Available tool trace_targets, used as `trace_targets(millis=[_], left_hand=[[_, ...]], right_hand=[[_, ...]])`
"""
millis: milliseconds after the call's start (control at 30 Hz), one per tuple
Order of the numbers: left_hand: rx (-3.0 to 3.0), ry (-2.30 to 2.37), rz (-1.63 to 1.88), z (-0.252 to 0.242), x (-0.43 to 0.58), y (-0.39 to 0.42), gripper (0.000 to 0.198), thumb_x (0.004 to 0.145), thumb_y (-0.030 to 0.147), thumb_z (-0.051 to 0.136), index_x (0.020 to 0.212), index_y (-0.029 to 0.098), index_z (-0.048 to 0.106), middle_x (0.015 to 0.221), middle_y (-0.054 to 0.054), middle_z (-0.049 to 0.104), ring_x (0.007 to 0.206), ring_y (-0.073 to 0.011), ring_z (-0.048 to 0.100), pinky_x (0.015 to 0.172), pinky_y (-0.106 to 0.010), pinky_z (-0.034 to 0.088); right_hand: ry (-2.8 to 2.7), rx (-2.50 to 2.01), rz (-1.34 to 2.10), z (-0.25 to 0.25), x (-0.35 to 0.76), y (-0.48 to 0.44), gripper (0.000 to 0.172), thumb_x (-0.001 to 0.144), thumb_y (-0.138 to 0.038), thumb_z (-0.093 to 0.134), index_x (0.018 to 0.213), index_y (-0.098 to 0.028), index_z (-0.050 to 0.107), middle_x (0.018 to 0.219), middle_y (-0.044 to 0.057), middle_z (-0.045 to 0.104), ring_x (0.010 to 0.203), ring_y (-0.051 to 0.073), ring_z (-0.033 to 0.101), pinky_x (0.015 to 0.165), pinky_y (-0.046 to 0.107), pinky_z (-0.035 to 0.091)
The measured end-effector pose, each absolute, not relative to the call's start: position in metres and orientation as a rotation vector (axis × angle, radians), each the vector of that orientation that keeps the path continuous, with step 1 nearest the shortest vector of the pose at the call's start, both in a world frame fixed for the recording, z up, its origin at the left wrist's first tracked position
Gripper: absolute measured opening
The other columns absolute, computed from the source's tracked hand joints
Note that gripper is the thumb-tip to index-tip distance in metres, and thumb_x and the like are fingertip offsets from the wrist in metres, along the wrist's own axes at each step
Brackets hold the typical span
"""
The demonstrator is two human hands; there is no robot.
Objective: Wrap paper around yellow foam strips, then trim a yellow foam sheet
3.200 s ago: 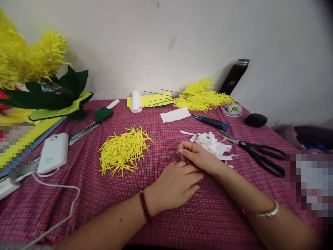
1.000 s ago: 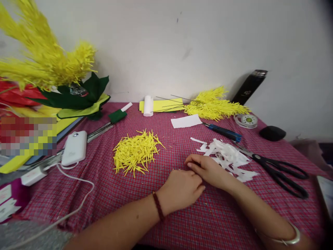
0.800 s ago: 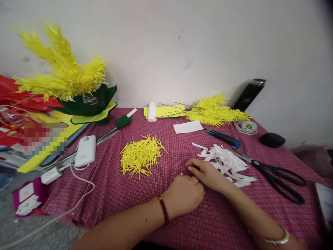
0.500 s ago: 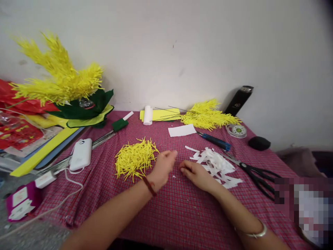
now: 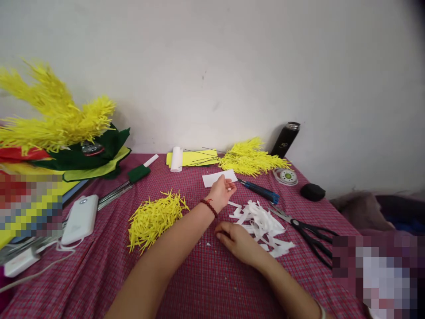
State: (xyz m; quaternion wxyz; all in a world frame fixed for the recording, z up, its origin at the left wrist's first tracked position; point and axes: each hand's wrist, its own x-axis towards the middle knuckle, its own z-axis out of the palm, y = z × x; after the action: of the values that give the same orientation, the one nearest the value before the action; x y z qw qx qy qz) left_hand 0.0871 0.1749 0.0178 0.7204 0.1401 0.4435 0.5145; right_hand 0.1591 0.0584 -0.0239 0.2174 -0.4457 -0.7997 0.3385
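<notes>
My left hand (image 5: pixel 222 195) is stretched forward with its fingers curled, over the near edge of a white paper strip (image 5: pixel 212 178). A tiny white spot shows at its fingertips; I cannot make out what it is. Closer to me, my right hand (image 5: pixel 239 241) rests low over the cloth, thumb and fingers pinched together, and whatever may be between them is hidden. Beside it on the right lies a heap of cut white strips (image 5: pixel 262 223). A pile of thin yellow twisted strips (image 5: pixel 156 219) lies left of my left forearm.
Black-handled scissors (image 5: pixel 305 228) and a blue utility knife (image 5: pixel 260 190) lie on the right. Behind are yellow fringed stems (image 5: pixel 252 157), a white roll (image 5: pixel 176 159), a tape measure (image 5: pixel 287 176) and a black bottle (image 5: pixel 286 139). A power bank (image 5: pixel 80 219) lies left, near yellow plumes (image 5: pixel 56 110).
My left hand has moved forward from beside the yellow pile to the white paper strip. My right hand stays near the white heap. The whole view has shifted somewhat.
</notes>
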Motion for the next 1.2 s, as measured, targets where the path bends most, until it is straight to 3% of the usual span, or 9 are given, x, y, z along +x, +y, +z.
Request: trace_targets(millis=[133, 267, 333, 400, 467, 500, 567, 867, 1200], left_hand=[[0.309, 1.023, 1.137, 0.01, 0.086, 0.189, 0.033, 0.091, 0.035, 0.055, 0.117, 0.015, 0.055, 0.115, -0.009, 0.058, 0.097, -0.0195, 0.06, 0.081, -0.04, 0.053], [0.379, 1.047, 1.056, 0.009, 0.072, 0.185, 0.036, 0.09, 0.034, 0.055, 0.12, 0.015, 0.054, 0.12, -0.01, 0.056, 0.102, -0.0215, 0.059, 0.085, -0.043, 0.052], [0.432, 1.048, 0.998, 0.014, 0.055, 0.177, 0.032, 0.09, 0.033, 0.055, 0.117, 0.014, 0.055, 0.114, -0.009, 0.059, 0.095, -0.019, 0.061, 0.079, -0.039, 0.053], [0.494, 1.033, 0.978, 0.024, 0.03, 0.167, 0.021, 0.089, 0.028, 0.058, 0.104, 0.012, 0.059, 0.091, -0.004, 0.062, 0.071, -0.0112, 0.059, 0.061, -0.026, 0.052], [0.558, 1.007, 1.013, 0.037, -0.003, 0.157, 0.005, 0.083, 0.016, 0.062, 0.084, 0.011, 0.061, 0.059, 0.005, 0.05, 0.042, -0.0029, 0.04, 0.039, -0.014, 0.032], [0.585, 0.994, 1.038, 0.043, -0.021, 0.152, 0.005, 0.081, 0.014, 0.063, 0.077, 0.011, 0.06, 0.051, 0.007, 0.041, 0.036, -0.0015, 0.03, 0.035, -0.013, 0.021], [0.624, 0.978, 1.09, 0.052, -0.055, 0.143, 0.01, 0.081, 0.013, 0.06, 0.072, 0.012, 0.059, 0.044, 0.009, 0.034, 0.033, -0.0011, 0.022, 0.033, -0.014, 0.013], [0.587, 0.878, 1.064, 0.039, -0.125, 0.107, 0.013, 0.077, 0.018, 0.06, 0.068, 0.013, 0.053, 0.05, 0.007, 0.042, 0.038, -0.0014, 0.033, 0.037, -0.014, 0.023], [0.688, 0.91, 0.753, 0.039, -0.073, 0.114, 0.013, 0.081, 0.016, 0.052, 0.069, 0.012, 0.053, 0.055, 0.004, 0.042, 0.038, -0.0018, 0.027, 0.037, -0.015, 0.017]], right_hand=[[-2.223, -1.242, 0.933, -0.024, 0.16, 0.059, 0.017, 0.084, -0.015, 0.046, 0.084, -0.019, 0.062, 0.082, 0.003, 0.067, 0.077, 0.016, 0.061, 0.071, 0.026, 0.044], [-2.217, -1.243, 0.942, -0.025, 0.16, 0.059, 0.016, 0.085, -0.016, 0.045, 0.083, -0.02, 0.06, 0.081, 0.002, 0.067, 0.075, 0.016, 0.061, 0.069, 0.025, 0.044], [-2.212, -1.242, 0.948, -0.025, 0.16, 0.059, 0.016, 0.085, -0.017, 0.045, 0.082, -0.02, 0.06, 0.079, 0.002, 0.067, 0.074, 0.015, 0.061, 0.069, 0.025, 0.045], [-2.205, -1.241, 0.947, -0.026, 0.16, 0.06, 0.017, 0.086, -0.018, 0.043, 0.083, -0.02, 0.06, 0.078, 0.002, 0.066, 0.073, 0.015, 0.061, 0.069, 0.026, 0.045], [-2.192, -1.246, 0.933, -0.028, 0.16, 0.06, 0.018, 0.087, -0.021, 0.042, 0.083, -0.02, 0.059, 0.078, 0.002, 0.066, 0.073, 0.016, 0.061, 0.069, 0.027, 0.046], [-2.181, -1.255, 0.92, -0.029, 0.16, 0.06, 0.019, 0.088, -0.022, 0.041, 0.083, -0.021, 0.059, 0.077, 0.002, 0.066, 0.072, 0.016, 0.061, 0.069, 0.027, 0.046], [-2.15, -1.286, 0.881, -0.032, 0.158, 0.061, 0.02, 0.089, -0.024, 0.039, 0.082, -0.021, 0.058, 0.075, 0.002, 0.065, 0.07, 0.017, 0.061, 0.066, 0.028, 0.046], [-2.042, -1.434, 0.663, -0.043, 0.152, 0.053, 0.019, 0.086, -0.029, 0.042, 0.082, -0.022, 0.059, 0.08, 0.004, 0.067, 0.076, 0.021, 0.063, 0.074, 0.034, 0.049], [-2.089, -1.408, 0.617, -0.039, 0.15, 0.046, 0.014, 0.082, -0.02, 0.045, 0.079, -0.022, 0.059, 0.077, 0.004, 0.064, 0.075, 0.019, 0.061, 0.074, 0.034, 0.049]])
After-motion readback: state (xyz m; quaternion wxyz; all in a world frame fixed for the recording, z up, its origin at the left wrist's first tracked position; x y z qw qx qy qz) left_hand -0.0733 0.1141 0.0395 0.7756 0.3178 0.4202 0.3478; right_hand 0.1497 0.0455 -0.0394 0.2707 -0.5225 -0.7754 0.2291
